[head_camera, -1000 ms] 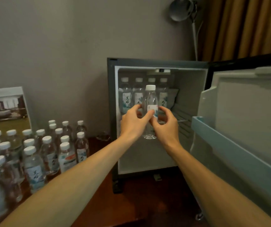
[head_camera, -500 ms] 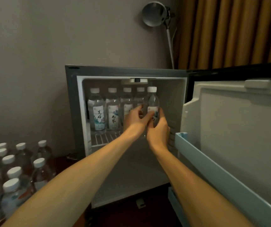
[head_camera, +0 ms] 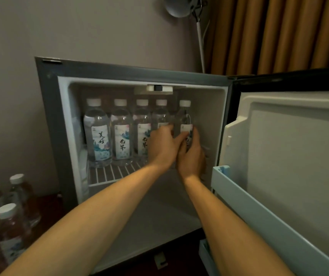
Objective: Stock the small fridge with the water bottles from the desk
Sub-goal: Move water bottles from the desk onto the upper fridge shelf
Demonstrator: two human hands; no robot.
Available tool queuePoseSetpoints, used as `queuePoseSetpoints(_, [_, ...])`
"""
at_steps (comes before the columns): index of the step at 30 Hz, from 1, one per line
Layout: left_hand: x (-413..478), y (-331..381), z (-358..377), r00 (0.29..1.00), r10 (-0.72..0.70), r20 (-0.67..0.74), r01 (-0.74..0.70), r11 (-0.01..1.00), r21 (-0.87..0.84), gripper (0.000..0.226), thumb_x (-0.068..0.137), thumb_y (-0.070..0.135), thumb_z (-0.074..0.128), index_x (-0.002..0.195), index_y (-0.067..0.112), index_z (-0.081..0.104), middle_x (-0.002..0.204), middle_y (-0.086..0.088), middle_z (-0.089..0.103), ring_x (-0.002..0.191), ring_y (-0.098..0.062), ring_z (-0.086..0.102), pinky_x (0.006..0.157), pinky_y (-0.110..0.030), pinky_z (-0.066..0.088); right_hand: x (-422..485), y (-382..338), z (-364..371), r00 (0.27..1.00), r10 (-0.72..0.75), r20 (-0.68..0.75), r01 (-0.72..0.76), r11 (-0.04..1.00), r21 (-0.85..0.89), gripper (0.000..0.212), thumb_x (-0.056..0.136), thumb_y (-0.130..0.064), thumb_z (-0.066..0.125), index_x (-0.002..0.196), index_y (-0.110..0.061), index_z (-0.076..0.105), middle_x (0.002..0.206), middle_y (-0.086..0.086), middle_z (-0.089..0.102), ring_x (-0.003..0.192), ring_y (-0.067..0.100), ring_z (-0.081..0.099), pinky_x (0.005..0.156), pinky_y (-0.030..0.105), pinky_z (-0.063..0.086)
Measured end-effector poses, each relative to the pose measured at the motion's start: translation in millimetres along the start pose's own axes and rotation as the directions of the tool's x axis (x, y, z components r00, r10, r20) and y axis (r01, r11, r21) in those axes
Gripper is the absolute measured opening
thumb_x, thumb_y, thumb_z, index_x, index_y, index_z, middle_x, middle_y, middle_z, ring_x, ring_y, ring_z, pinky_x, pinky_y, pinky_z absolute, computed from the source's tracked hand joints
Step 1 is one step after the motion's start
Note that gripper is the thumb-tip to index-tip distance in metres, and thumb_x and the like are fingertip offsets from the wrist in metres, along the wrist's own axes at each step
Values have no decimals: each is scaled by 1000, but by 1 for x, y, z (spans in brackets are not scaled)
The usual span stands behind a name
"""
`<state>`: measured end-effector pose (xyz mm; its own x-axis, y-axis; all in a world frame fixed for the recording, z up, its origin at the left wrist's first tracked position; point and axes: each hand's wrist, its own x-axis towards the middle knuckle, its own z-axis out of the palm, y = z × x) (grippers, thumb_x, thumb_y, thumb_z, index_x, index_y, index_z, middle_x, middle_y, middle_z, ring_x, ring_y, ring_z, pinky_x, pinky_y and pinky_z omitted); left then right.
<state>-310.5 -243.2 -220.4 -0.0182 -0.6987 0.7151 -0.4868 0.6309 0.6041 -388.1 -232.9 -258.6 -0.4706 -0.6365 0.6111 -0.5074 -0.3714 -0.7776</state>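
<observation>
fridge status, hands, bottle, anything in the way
Left hand and right hand both gripping the bottle, upright at the wire shelf's right end, base hidden. Four stocked bottles close on its left, fridge wall on its right.

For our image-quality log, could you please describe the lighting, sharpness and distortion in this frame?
Head view: dim, warm light; the shelved bottles' labels are legible; the desk bottles at lower left sit dark and soft; the wide lens slants the edges of the fridge door; no strong glare.
</observation>
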Motion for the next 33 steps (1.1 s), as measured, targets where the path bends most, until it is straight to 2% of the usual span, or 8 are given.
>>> queuePoseSetpoints(2, [3, 0, -1, 1000, 15, 8, -16, 998, 62, 13, 99, 33, 69, 95, 22, 74, 85, 6, 76, 80, -9, 72, 74, -35, 61, 2, 2, 1, 1000, -15, -7, 15, 1000, -5, 52, 107, -25, 48, 158, -27, 35, 134, 9, 66, 121, 27, 64, 100, 41, 51])
queuePoseSetpoints(5, [1, 0, -6, 1000, 4, 12, -5, 991, 133, 23, 101, 26, 66, 78, 30, 63, 68, 14, 61, 66, 4, 60, 60, -11, 45, 5, 3, 3, 1000, -20, -4, 20, 1000, 2, 53, 107, -27, 48, 159, -26, 33, 133, 9, 67, 118, 26, 64, 97, 37, 49])
queuePoseSetpoints(8, [-2, -5, -9, 999, -36, -3, 36, 989, 142, 31, 97, 23, 67, 67, 25, 64, 61, 12, 60, 61, 4, 56, 54, -12, 36, 7, 1, 6, 1000, 4, 15, -5, 1000, 5, 54, 107, -29, 48, 158, -28, 32, 127, 10, 69, 113, 29, 66, 96, 44, 53])
queuePoseSetpoints(12, [-7, -3, -15, 997, -71, 37, 66, 990, 125, 18, 98, 27, 66, 90, 22, 81, 83, 7, 77, 81, -8, 71, 71, -26, 54, 15, -6, 12, 997, 57, 49, -58, 998, 37, 52, 106, -30, 50, 156, -28, 38, 123, 10, 70, 110, 30, 66, 94, 49, 54])
queuePoseSetpoints(18, [-17, 7, -25, 994, -102, 51, 92, 981, 170, 21, 99, 25, 66, 111, 16, 80, 106, -1, 80, 98, -14, 72, 82, -27, 55, 19, -12, 14, 982, 109, 154, -117, 992, 43, 55, 104, -19, 49, 157, -28, 37, 126, 13, 67, 113, 32, 64, 97, 48, 54])
queuePoseSetpoints(22, [-30, 17, -37, 986, -138, 88, 118, 971, 206, 23, 100, 25, 65, 117, 17, 78, 114, -1, 78, 104, -14, 71, 89, -30, 55, 13, -20, 4, 958, 169, 232, -182, 983, 32, 60, 102, -15, 53, 157, -19, 31, 148, 17, 42, 130, 35, 51, 109, 45, 43])
queuePoseSetpoints(24, [-37, 23, -47, 978, -196, 76, 174, 957, 234, 25, 100, 26, 65, 121, 20, 76, 118, 0, 77, 108, -16, 70, 95, -34, 56, 5, -27, -1, 948, 205, 244, -205, 978, -26, 57, 98, -9, 57, 151, -11, 34, 150, 18, 34, 130, 37, 47, 101, 37, 39])
queuePoseSetpoints(33, [-99, 39, -135, 965, -260, -32, 259, 924, 281, 19, 95, 29, 65, 109, 23, 77, 93, 7, 73, 96, -13, 70, 82, -29, 54, -81, -56, -25, 976, -2, 216, -9, 999, 51, 46, 82, 12, 52, 125, -3, 60, 126, 18, 63, 117, 33, 59, 92, 26, 40])
